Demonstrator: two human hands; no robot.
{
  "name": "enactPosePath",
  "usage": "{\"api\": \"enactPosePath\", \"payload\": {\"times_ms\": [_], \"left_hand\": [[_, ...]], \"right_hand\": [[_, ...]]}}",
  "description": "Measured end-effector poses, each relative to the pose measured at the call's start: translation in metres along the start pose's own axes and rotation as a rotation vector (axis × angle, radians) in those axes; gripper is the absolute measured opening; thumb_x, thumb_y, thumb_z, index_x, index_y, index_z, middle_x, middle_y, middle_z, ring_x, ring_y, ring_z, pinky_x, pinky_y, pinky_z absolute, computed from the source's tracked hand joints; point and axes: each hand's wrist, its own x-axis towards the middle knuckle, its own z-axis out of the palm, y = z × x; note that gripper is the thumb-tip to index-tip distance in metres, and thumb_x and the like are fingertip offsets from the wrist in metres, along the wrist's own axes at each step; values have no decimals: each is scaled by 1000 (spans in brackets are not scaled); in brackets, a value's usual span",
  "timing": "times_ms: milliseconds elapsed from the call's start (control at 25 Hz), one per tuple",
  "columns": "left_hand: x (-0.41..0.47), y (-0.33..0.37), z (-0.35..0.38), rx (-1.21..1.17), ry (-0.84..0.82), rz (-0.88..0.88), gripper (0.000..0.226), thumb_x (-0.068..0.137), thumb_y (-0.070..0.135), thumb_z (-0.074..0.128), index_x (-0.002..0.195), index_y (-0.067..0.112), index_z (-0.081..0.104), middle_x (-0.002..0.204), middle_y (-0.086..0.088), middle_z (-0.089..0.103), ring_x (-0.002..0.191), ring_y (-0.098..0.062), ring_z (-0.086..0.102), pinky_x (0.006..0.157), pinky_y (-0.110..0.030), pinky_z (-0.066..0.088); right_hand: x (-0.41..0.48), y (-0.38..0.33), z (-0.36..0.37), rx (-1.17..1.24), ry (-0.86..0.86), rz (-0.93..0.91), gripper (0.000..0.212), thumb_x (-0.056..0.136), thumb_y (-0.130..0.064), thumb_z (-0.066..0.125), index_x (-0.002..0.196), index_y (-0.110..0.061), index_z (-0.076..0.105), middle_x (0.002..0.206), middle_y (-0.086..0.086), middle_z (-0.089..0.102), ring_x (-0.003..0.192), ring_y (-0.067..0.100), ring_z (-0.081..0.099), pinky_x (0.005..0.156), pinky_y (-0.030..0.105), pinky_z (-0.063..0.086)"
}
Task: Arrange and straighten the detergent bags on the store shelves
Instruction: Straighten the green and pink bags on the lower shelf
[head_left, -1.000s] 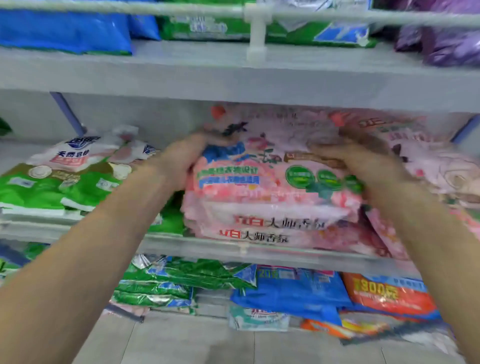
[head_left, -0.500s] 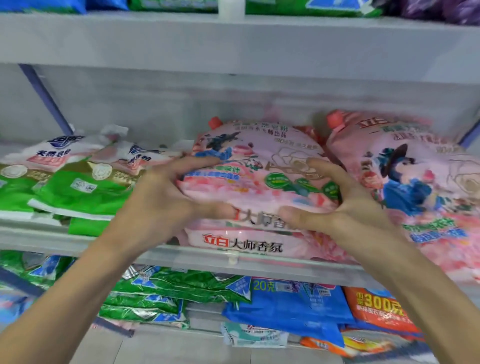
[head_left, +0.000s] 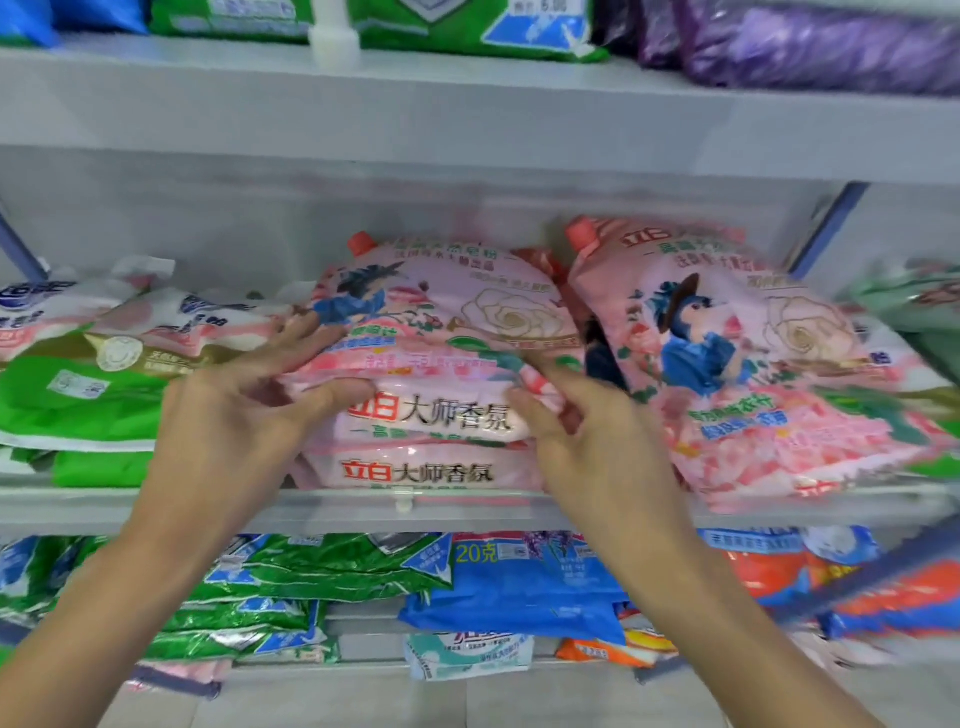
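Observation:
A stack of pink detergent bags (head_left: 441, 312) with red caps lies in the middle of the grey shelf (head_left: 467, 512), printed fronts facing out. My left hand (head_left: 244, 410) is at the stack's front left, fingers spread and nearly straight, thumb touching the top bag's front fold. At the front right, my right hand (head_left: 587, 431) pinches that fold between index finger and thumb, its other fingers curled. A second pink stack (head_left: 727, 364) leans beside it on the right.
Green and white bags (head_left: 78, 405) lie piled on the left of the same shelf. The shelf above (head_left: 467, 119) carries green bags and purple bags (head_left: 831, 47). Below are green bags (head_left: 311, 571), blue bags (head_left: 519, 587) and orange bags (head_left: 779, 571).
The pink stack was pushed back and set down on the shelf. Both hands slid from the top of the bag to its front edge, and the left hand's fingers have loosened.

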Motion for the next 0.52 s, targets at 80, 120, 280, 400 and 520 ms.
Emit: {"api": "enactPosePath", "payload": {"times_ms": [80,120,280,400,520], "left_hand": [[-2,3,1,264,26,74,68,65,84,68,118,42,75,103,18,79,131,-5,56,116,-41,40],[-3,10,4,421,39,118,75,70,83,60,125,34,73,118,6,77,141,-8,45,120,-38,30],[-20,56,40,695,-31,275,70,86,70,47,129,20,70,145,-4,61,145,-26,44,124,-53,16],[-46,102,96,456,-96,267,58,90,65,46,113,20,75,122,-1,73,119,-23,61,109,-36,40],[-61,141,161,390,-316,134,64,86,79,39,114,27,66,109,4,67,105,-22,55,90,-33,42]], "right_hand": [[-1,5,-6,-92,-65,-35,40,102,-42,61,142,-40,59,96,-6,70,75,5,61,71,19,48],[-1,9,-14,-120,-111,-51,42,101,-44,61,143,-42,57,99,-7,69,79,6,62,73,18,49],[0,32,-77,-158,16,-135,43,93,-55,67,132,-38,66,107,-18,71,86,2,67,76,22,55],[17,83,-147,-406,306,-49,47,87,-56,61,123,-28,70,114,3,75,90,23,72,76,29,50],[33,137,-197,-481,100,427,68,82,-72,67,115,-13,66,115,16,74,103,34,68,88,40,52]]}}
